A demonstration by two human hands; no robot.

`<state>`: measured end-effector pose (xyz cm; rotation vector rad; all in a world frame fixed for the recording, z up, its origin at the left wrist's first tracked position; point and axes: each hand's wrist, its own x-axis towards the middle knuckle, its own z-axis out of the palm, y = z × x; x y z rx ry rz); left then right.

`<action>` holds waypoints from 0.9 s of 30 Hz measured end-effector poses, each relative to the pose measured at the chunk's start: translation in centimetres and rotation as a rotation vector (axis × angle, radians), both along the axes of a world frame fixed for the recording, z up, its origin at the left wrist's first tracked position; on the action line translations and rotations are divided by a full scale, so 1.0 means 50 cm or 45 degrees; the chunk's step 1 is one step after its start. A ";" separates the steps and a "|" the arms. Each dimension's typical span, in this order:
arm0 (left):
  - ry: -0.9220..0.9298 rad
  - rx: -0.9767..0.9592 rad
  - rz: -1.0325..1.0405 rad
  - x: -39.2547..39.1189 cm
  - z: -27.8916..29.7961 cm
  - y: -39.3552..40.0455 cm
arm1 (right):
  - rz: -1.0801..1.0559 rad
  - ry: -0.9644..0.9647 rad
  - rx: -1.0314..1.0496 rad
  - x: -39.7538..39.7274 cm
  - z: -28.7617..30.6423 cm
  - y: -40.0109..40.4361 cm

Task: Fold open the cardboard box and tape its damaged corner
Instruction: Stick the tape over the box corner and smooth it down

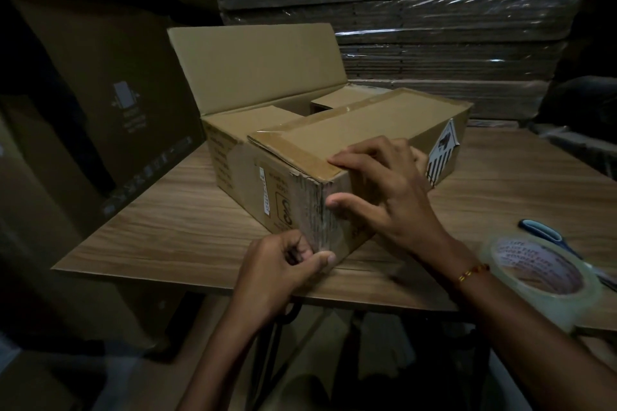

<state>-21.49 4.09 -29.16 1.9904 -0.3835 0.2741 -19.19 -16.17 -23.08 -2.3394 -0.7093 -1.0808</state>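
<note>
box (293,157) sits on the table (167,237), one flap up, its inside too dark to read. left hand (283,267) pinches tape (315,210) at the near corner; right hand (384,190) presses there, fingers spread flat.

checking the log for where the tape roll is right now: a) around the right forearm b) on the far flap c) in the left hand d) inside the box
a: the clear tape roll is looped around the right forearm just behind the bracelet, while the right hand lies spread over the cardboard box corner and the left hand pinches at its lower edge.
</note>
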 end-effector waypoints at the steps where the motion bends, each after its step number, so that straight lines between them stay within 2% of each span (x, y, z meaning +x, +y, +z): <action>1: 0.004 -0.014 -0.015 0.001 -0.001 0.002 | -0.002 -0.010 -0.008 0.001 -0.003 0.001; 15: 0.087 -0.332 -0.221 -0.018 0.018 0.010 | -0.078 0.077 -0.380 -0.007 -0.028 -0.019; 21: 0.144 -0.404 -0.251 -0.022 0.022 0.011 | -0.044 0.126 -0.217 -0.018 -0.019 -0.009; 27: 0.146 -0.425 -0.256 -0.019 0.023 0.008 | -0.160 0.088 -0.484 -0.016 -0.017 -0.016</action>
